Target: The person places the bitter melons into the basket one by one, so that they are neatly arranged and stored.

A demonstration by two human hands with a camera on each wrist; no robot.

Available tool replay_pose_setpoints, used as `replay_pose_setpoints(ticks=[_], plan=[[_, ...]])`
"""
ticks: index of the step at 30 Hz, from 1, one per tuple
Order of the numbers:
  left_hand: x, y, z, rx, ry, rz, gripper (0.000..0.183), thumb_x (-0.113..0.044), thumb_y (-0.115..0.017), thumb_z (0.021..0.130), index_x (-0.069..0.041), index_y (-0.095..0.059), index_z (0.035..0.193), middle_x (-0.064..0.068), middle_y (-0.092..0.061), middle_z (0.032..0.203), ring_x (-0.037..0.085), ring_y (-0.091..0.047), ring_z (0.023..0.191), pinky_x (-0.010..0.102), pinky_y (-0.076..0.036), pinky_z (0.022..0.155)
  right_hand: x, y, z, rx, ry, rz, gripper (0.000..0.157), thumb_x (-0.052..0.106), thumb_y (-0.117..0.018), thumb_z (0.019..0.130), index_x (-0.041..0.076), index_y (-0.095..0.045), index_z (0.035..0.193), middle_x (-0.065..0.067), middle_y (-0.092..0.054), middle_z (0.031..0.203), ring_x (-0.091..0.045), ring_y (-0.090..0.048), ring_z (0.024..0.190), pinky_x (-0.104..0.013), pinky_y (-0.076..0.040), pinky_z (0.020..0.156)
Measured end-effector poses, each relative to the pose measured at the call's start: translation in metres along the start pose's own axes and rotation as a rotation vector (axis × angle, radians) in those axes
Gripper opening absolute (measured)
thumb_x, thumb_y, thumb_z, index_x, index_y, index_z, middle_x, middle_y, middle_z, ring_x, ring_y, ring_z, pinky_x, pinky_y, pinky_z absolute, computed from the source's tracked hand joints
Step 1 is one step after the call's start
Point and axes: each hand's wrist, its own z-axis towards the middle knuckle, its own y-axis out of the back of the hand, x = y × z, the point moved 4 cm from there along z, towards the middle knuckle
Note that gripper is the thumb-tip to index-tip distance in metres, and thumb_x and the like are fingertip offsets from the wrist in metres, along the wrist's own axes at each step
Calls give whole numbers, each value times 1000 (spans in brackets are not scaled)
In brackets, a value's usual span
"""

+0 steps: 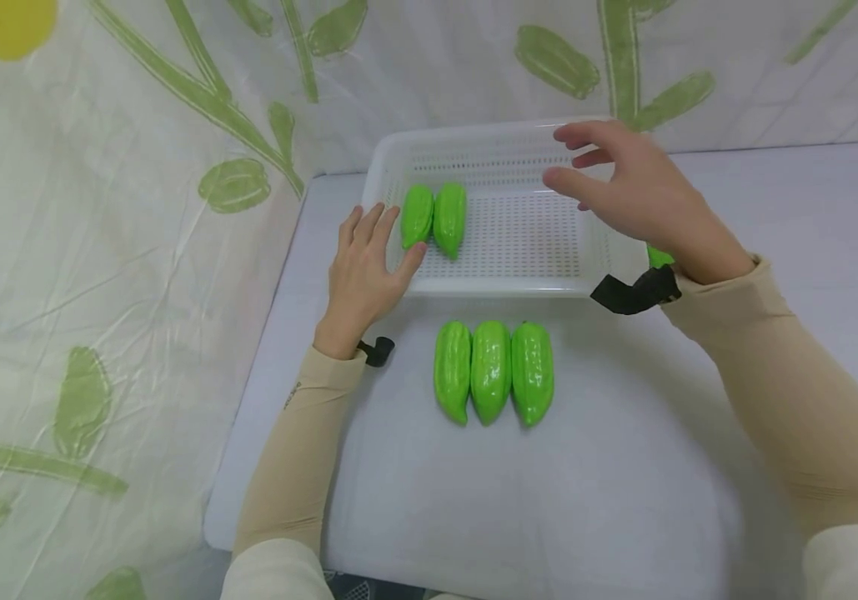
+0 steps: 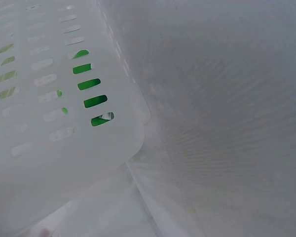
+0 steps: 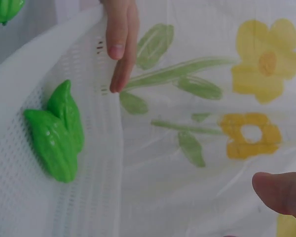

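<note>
Just beside spread left fingers (image 1: pixel 386 227), two green vegetables (image 1: pixel 449 217), the right fingers (image 1: pixel 586 133) apart

Basket (image 1: pixel 504 288): we are seeing smooth plastic.
Vegetables (image 1: pixel 491 371): we are viewing glossy surfaces.
Sleeves (image 1: pixel 770 387): we are noting matt cloth.
Backdrop (image 1: pixel 136 258): we are observing creased, shiny plastic.

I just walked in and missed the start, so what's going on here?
A person has both hands at a white basket on a table. The left hand is at its left end, and the right hand is over its right end; neither appears to hold anything. Two green vegetables lie in the basket, three more sit in a row in front of it, and a green bit shows beside its right end, mostly hidden by the right wrist.
</note>
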Motion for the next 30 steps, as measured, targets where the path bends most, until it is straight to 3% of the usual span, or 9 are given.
replay_pose_setpoints(ticks=[9,19,27,30], plan=[[-1,1,-1,4,0,-1,71,-57,-51,103,-13,-45,158,14,-39,166,36,-21,159,66,-40,115,-9,8,-20,-21,4,17,68,53,-60,101,25,-42,160,-3,-38,165,-33,-52,138,-65,-41,109],[-2,0,-1,-12,-13,0,70,-55,-53,103,-12,-46,157,15,-40,165,37,-22,158,66,-41,114,-23,12,-33,-42,-16,34,66,52,-62,101,28,-43,159,2,-41,164,-29,-56,134,-59,-45,105],[-1,-1,0,-3,-9,3,71,-57,-51,103,-13,-45,158,14,-39,166,36,-21,159,65,-40,115,-35,16,-43,-71,-14,24,64,51,-62,101,28,-44,159,2,-42,163,-26,-60,126,-22,-47,85],[0,-1,0,-2,-5,3,72,-57,-52,103,-12,-44,159,14,-38,166,36,-20,159,64,-38,116,-39,17,-46,-78,-20,32,64,51,-62,101,29,-44,159,2,-42,162,-27,-59,127,-17,-46,81]])
